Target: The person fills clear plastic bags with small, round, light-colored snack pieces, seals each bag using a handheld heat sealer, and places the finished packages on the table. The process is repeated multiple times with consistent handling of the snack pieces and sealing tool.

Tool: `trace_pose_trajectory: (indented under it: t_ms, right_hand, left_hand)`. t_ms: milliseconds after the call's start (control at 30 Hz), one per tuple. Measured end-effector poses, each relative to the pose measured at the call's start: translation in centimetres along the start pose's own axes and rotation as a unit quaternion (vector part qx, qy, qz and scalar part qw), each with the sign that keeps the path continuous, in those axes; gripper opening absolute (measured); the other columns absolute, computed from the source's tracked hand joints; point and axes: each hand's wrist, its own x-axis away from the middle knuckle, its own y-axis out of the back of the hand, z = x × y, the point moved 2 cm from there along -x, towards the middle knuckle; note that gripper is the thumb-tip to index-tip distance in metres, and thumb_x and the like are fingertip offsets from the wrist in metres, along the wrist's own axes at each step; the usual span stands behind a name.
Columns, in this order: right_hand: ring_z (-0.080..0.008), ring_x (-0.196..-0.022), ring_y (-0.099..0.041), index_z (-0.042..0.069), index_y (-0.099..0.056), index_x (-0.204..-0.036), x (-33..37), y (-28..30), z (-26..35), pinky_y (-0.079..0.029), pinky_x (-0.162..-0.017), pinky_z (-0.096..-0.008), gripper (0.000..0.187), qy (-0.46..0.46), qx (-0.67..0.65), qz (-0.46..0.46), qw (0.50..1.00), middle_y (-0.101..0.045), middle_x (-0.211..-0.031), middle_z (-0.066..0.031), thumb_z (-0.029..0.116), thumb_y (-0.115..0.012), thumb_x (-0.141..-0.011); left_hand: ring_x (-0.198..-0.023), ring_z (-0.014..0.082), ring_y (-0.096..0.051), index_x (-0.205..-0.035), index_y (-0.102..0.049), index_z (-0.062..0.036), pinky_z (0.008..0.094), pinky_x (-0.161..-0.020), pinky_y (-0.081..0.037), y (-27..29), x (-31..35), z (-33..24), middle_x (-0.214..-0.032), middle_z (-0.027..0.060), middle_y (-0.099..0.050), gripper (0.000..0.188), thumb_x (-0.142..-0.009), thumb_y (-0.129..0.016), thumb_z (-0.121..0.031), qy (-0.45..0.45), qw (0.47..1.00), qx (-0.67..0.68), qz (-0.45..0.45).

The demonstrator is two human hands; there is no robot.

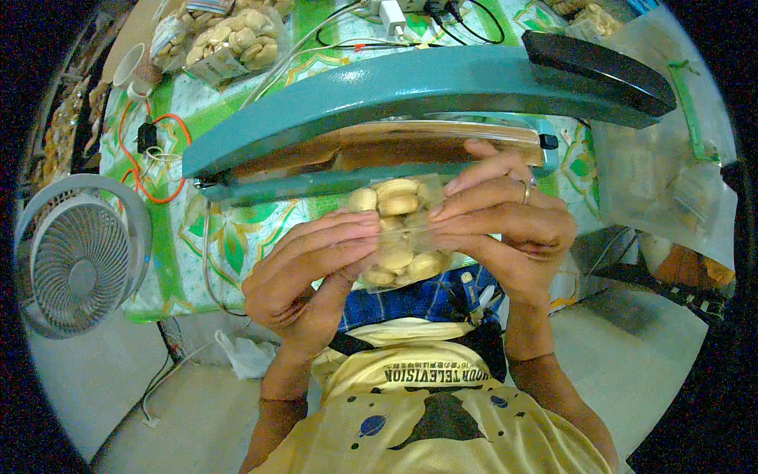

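Observation:
Both my hands hold one small clear bag of pale round biscuits [397,237] in front of my chest. My left hand [304,272] grips its left side with fingers laid across the front. My right hand [505,225], with a ring on one finger, grips the right side and top. The bag's upper end sits just below the jaw of a teal impulse sealer [410,91], whose arm with a black handle [600,67] is raised over a brown sealing strip [395,146].
A green patterned tablecloth [229,237] covers the table. A grey desk fan [75,257] stands at the left edge. More bagged biscuits [229,39] lie at the back left, a cup [130,67] beside them. Cables and a plug [391,14] run behind the sealer. Clear bags [663,170] pile at right.

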Motion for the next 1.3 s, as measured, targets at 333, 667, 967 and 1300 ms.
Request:
trace_pose_trajectory:
  t_ms: [333, 667, 967, 1300]
  right_hand:
    - [-0.0245, -0.088, -0.063, 0.007, -0.054, -0.091, 0.5, -2.1, 0.1, -0.043, -0.096, -0.0448, 0.035, -0.040, -0.166, -0.109, 0.979, -0.069, -0.082, -0.0121, 0.003, -0.082, -0.070]
    - [-0.0225, -0.084, -0.060, 0.004, -0.071, -0.088, 0.1, -0.1, 0.1, -0.040, -0.095, -0.0464, 0.026, 0.059, 0.020, 0.012, 0.998, -0.068, -0.085, -0.0070, 0.009, -0.081, -0.065]
    - [-0.0260, -0.100, -0.057, 0.003, -0.073, -0.084, 1.6, 0.2, 0.0, -0.039, -0.099, -0.0436, 0.026, -0.089, -0.064, -0.089, 0.990, -0.063, -0.107, -0.0147, 0.018, -0.084, -0.064]
    - [-0.0300, -0.117, -0.051, 0.004, -0.077, -0.091, 1.7, -1.5, 0.2, -0.037, -0.103, -0.0430, 0.028, -0.066, -0.017, 0.024, 0.997, -0.057, -0.122, -0.0181, 0.018, -0.080, -0.066]
  left_hand:
    - [-0.092, 0.0273, -0.071, -0.107, -0.042, -0.0046, 0.0415, -0.095, -0.049, -1.4, -0.2, 0.3, -0.094, 0.0160, -0.071, 0.042, -0.080, -0.072, 0.007, -0.022, 0.997, 0.071, -0.029]
    - [-0.092, 0.0212, -0.070, -0.113, -0.044, -0.0034, 0.0389, -0.095, -0.047, -1.6, -0.3, 0.0, -0.092, 0.0117, -0.070, 0.049, -0.077, -0.077, 0.002, 0.013, 0.999, 0.045, -0.004]
    - [-0.087, 0.0221, -0.071, -0.111, -0.042, -0.0037, 0.0375, -0.091, -0.051, -1.3, -0.4, 0.5, -0.089, 0.0141, -0.071, 0.047, -0.078, -0.074, 0.006, -0.010, 0.994, 0.104, -0.026]
    - [-0.092, 0.0260, -0.071, -0.118, -0.042, -0.0001, 0.0387, -0.094, -0.052, -1.4, 0.1, 0.8, -0.093, 0.0196, -0.072, 0.052, -0.078, -0.073, 0.007, 0.030, 0.987, 0.158, -0.013]
